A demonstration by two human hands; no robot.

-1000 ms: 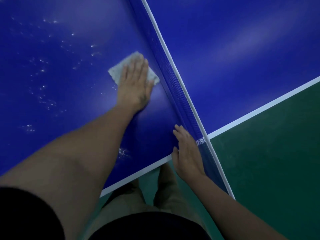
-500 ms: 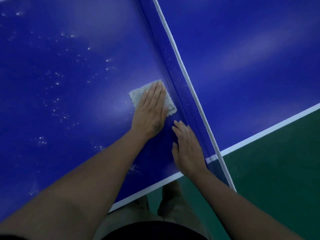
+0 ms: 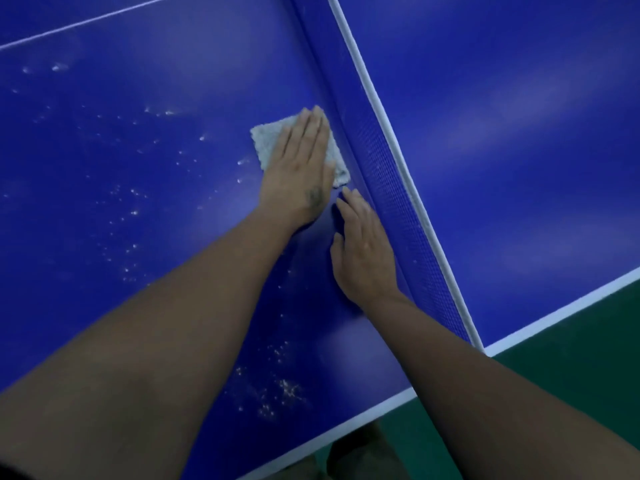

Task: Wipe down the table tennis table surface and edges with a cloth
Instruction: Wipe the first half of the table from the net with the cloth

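The blue table tennis table [image 3: 121, 202] fills most of the view, speckled with white droplets or dust on its left half. My left hand [image 3: 301, 168] presses flat, fingers straight, on a folded white cloth [image 3: 265, 140] lying on the surface right beside the net. My right hand [image 3: 363, 251] rests flat on the table just behind the cloth, alongside the foot of the net, fingers straight and holding nothing.
The blue net [image 3: 391, 174] with its white top band runs diagonally from top centre to lower right. The table's white edge line [image 3: 363, 415] crosses the bottom, with green floor [image 3: 571, 358] beyond. My feet show below the edge.
My left hand drew the cloth back along the net toward me, then stayed beside my right hand. The view moved in over the table, and my right hand now lies further in from the edge.
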